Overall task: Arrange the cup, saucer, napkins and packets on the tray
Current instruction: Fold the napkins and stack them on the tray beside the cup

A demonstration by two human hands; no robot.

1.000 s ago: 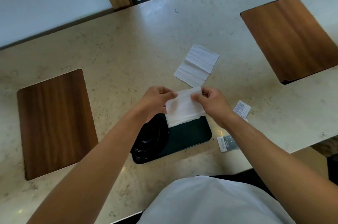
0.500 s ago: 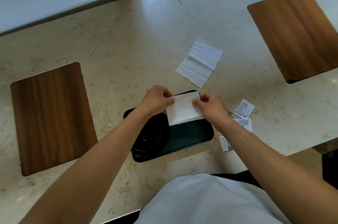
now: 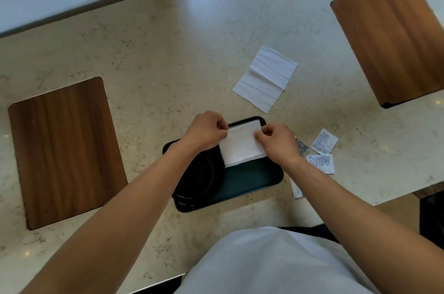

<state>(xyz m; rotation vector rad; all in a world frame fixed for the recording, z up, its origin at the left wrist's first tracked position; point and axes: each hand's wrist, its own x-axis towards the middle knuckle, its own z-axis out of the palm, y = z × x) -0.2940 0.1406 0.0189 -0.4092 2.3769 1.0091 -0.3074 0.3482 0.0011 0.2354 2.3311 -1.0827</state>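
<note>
A dark green tray (image 3: 252, 180) lies on the marble counter just in front of me. On its left half sits a black saucer (image 3: 194, 180), partly hidden by my left forearm. A folded white napkin (image 3: 240, 147) lies over the tray's far right part. My left hand (image 3: 206, 131) pinches its left edge and my right hand (image 3: 276, 142) pinches its right edge. A second white napkin (image 3: 265, 78) lies unfolded on the counter beyond the tray. Several small packets (image 3: 323, 141) lie to the right of the tray, some hidden by my right wrist. No cup shows.
Two wooden boards are set in the counter, one at the left (image 3: 62, 149) and one at the far right (image 3: 394, 39). The counter's front edge (image 3: 396, 200) runs close to the packets. A window frame stands at the back.
Both hands have carried the folded napkin down and away from me, from above the tray to lying on its far right part. The head camera has shifted slightly.
</note>
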